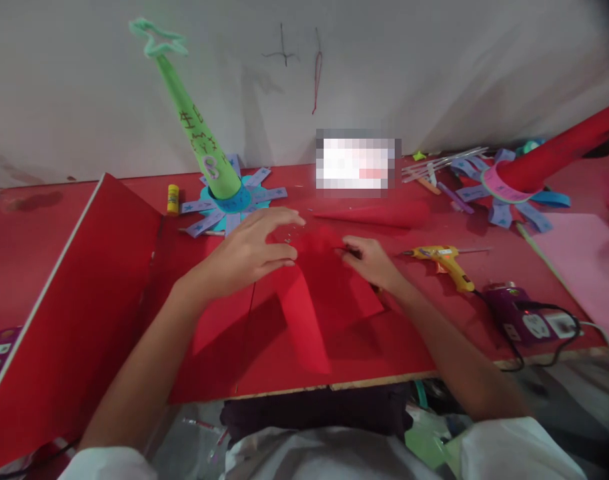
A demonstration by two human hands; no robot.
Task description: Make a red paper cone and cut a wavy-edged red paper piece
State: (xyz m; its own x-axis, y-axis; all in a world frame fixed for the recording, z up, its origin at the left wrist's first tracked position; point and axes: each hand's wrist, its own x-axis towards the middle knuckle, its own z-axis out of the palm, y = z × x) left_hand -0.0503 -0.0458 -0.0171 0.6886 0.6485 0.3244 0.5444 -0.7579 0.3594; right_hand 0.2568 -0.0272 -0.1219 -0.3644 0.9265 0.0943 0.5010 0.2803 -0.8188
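A sheet of red paper (329,293) is in front of me on the red table, its left part curled up in a fold. My left hand (257,247) grips the top of that fold, with thumb and fingers around it. On the sheet's upper right, my right hand (369,260) is closed on a small dark object, too small to name. Beyond both hands a rolled red paper cone (379,215) lies on its side. The yellow glue gun (441,257) rests to the right of my right hand.
A green paper cone (199,133) stands on a blue base behind my left hand, beside a glue stick (173,200). A red partition (84,307) rises at left. At right are a purple power socket (524,313), pink paper (579,267) and a red cone (559,157).
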